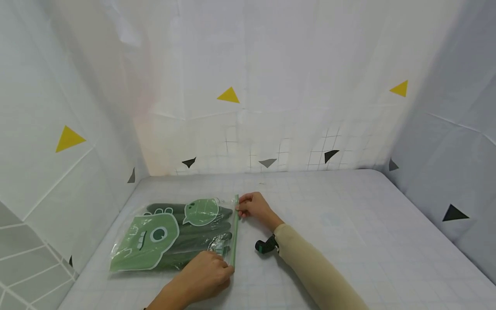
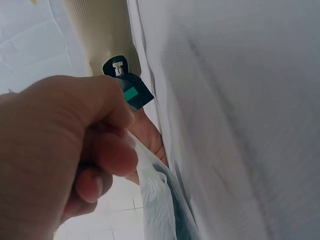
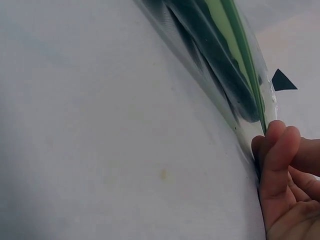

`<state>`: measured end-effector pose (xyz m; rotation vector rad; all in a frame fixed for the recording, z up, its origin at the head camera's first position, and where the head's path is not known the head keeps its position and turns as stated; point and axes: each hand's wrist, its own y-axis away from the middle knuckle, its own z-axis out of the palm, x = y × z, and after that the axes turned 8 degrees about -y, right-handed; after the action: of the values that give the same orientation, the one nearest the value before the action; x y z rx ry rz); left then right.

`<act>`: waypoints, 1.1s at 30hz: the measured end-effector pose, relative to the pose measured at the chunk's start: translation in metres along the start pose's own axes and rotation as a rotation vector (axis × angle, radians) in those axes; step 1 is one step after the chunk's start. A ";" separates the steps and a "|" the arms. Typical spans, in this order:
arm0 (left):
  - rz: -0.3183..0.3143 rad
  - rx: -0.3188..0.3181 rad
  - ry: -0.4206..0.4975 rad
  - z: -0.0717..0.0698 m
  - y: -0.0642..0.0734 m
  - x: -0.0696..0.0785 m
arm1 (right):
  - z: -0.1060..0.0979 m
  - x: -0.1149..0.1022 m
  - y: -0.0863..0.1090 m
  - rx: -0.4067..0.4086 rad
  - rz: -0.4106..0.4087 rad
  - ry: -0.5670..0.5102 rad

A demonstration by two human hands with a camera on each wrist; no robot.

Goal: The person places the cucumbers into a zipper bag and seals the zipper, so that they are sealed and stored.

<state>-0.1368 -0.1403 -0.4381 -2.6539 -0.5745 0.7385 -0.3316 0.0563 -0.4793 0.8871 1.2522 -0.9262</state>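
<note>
A clear zip bag (image 1: 226, 215) with a green cartoon monster print lies flat on the table. Several long dark green cucumbers (image 1: 197, 239) are inside, side by side. Along the bag's right edge runs a green zip strip (image 1: 236, 237). My right hand (image 1: 257, 209) pinches the strip's far end between thumb and fingers. At the near end, my left hand (image 1: 207, 275) pinches the bag's corner. In the right wrist view, one cucumber (image 3: 235, 85) reaches almost to the pinching fingertips (image 3: 285, 145). The left wrist view shows my curled left fingers (image 2: 112, 152) at the bag's edge.
The white table (image 1: 348, 241) is bounded by white cloth walls (image 1: 310, 64) at the back and both sides, marked with yellow, black and grey triangles. A black wrist camera (image 1: 266, 245) sticks out from the right sleeve, just above the table.
</note>
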 end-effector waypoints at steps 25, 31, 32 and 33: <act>-0.007 -0.011 0.017 -0.003 -0.003 0.000 | -0.001 -0.002 -0.014 0.113 -0.081 -0.060; 0.004 0.010 0.019 -0.001 -0.001 0.002 | 0.003 -0.003 -0.011 0.161 -0.079 -0.030; 0.003 0.015 0.018 0.000 -0.001 0.002 | 0.004 -0.003 -0.011 0.165 -0.080 -0.027; 0.001 0.023 0.021 0.000 -0.001 0.002 | 0.004 -0.002 -0.011 0.165 -0.084 -0.022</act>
<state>-0.1356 -0.1388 -0.4391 -2.6380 -0.5561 0.7129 -0.3403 0.0487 -0.4772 0.9563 1.2145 -1.1158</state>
